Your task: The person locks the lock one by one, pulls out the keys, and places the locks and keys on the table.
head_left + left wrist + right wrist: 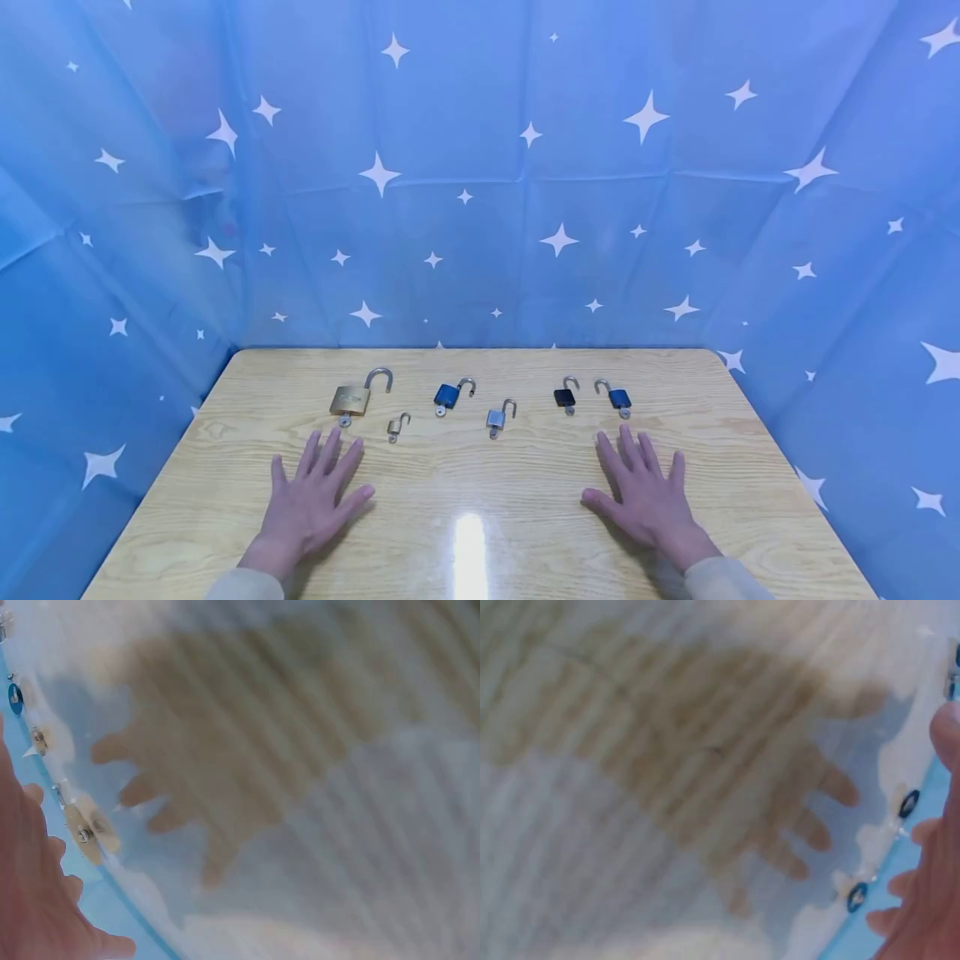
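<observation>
My left hand (307,500) is spread over the left of the table, palm down, holding nothing. Just beyond its fingertips lies a large brass padlock (350,400), shackle swung out and a key in its base. A tiny brass padlock (394,427) lies to its right. My right hand (647,496) is spread likewise on the right, nearest a black padlock (565,398) and a blue padlock (619,398). Between the hands, farther back, are another blue padlock (447,395) and a silver-blue padlock (496,418). All have unlatched shackles and keys inserted.
The pale wooden table (465,467) has a glossy top with a bright light reflection near its front. A blue curtain (480,275) with white stars hangs behind it and along both sides. In the left wrist view, the hand's reflection (210,750) shows on the tabletop.
</observation>
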Demonstrator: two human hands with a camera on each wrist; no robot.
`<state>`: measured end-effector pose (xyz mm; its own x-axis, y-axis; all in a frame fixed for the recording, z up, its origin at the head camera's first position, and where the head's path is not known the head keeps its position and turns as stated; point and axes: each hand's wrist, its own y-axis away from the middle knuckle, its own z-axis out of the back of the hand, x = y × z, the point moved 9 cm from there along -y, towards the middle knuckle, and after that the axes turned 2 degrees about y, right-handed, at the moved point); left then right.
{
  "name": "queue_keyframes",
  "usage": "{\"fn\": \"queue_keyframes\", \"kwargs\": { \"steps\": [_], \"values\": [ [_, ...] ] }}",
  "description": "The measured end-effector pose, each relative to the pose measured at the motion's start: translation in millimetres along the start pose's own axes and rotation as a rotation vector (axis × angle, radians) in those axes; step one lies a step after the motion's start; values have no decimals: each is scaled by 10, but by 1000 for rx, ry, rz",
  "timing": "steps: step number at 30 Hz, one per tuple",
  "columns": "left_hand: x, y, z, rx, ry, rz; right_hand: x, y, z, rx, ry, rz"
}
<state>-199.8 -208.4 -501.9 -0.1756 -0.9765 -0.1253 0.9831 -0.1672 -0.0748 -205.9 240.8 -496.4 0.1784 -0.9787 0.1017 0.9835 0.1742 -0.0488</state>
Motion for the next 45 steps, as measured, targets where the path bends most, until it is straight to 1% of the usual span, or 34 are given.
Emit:
{"fn": "queue_keyframes", "kwargs": {
  "steps": [4,10,14,17,20,22,25,28,29,32,35,38,41,45],
  "values": [
    [-18,-73,105,-8,4,7,89,-42,99,-23,26,31],
    [-68,-186,259,-1,1,6,349,-146,216,-8,70,97],
    [-127,-285,324,1,-27,-9,599,-227,265,-75,100,156],
    [-170,-382,351,-13,-53,-19,800,-273,295,-163,117,211],
    [-199,-484,392,-40,-78,-24,997,-309,302,-219,115,264],
    [-208,-551,433,-60,-95,-23,1135,-329,288,-236,121,308],
    [-197,-663,478,-57,-114,-7,1337,-362,242,-227,140,359],
    [-144,-776,482,-14,-91,33,1528,-395,206,-209,157,396],
    [-113,-810,476,4,-70,52,1587,-405,200,-206,161,404],
    [-9,-899,454,35,-9,119,1744,-430,194,-200,171,427],
    [95,-963,417,49,42,195,1861,-450,166,-187,185,440],
    [153,-1006,364,65,68,259,1954,-464,133,-174,204,447],
    [184,-1044,305,72,80,308,2038,-460,120,-180,221,460],
    [219,-1082,233,84,63,358,2129,-433,106,-202,235,481]
  ]
}}
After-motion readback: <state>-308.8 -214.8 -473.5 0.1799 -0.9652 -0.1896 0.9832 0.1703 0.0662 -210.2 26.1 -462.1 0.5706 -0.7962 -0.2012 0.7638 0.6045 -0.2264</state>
